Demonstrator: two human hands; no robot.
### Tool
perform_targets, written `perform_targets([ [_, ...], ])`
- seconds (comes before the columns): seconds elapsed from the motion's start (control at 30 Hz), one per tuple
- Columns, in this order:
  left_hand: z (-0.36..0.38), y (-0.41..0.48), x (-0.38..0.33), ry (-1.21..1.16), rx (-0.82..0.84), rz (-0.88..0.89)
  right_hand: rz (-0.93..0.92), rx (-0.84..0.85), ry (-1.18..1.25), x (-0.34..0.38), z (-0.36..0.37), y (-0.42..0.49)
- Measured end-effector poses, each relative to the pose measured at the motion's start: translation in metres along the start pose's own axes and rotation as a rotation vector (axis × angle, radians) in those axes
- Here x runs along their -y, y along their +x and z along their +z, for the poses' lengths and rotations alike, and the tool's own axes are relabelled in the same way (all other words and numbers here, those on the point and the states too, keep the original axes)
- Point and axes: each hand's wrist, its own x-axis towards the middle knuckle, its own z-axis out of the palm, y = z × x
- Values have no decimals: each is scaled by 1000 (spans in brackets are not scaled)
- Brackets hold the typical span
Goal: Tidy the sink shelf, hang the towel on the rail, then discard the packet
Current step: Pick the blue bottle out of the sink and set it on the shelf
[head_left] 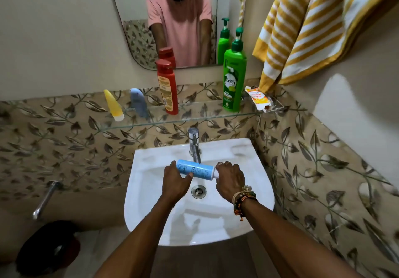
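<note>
"What do my hands hold?"

"Your left hand [176, 180] curls round the body of the light-blue plastic tube [194, 168], thumb across its front. Your right hand [230, 180] closes over its white cap end."

"And the pose?"

"Both forearms reach forward, and the tube lies level above the white ceramic sink [151, 191]."

"The packet?"

"The crumpled orange-and-white packet [259, 98] lies at the right end of the glass shelf [194, 117]. The yellow-and-white striped towel [302, 29] hangs above it."

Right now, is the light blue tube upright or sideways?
Sideways: the light blue plastic tube lies nearly level above the white sink, left hand gripping its body, right hand at its cap end.
</note>
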Motion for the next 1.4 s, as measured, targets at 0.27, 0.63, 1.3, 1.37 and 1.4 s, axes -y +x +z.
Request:
perform_targets([
  [0.27,-25,-15,-34,42,-50,56,-96,-212,-87,11,-59,-6],
  [0.63,-44,-24,-69,11,-219,175,-302,-596,-46,32,-127,-13],
  [1.3,-101,26,-109,-64,-252,350,-228,-743,441,95,-177,30],
  [1.37,-104,30,-113,-68,-243,377,-201,-714,499,102,-181,32],
  [1.4,-106,32,-114,-66,-243,390,-188,-693,531,105,-182,34],
])
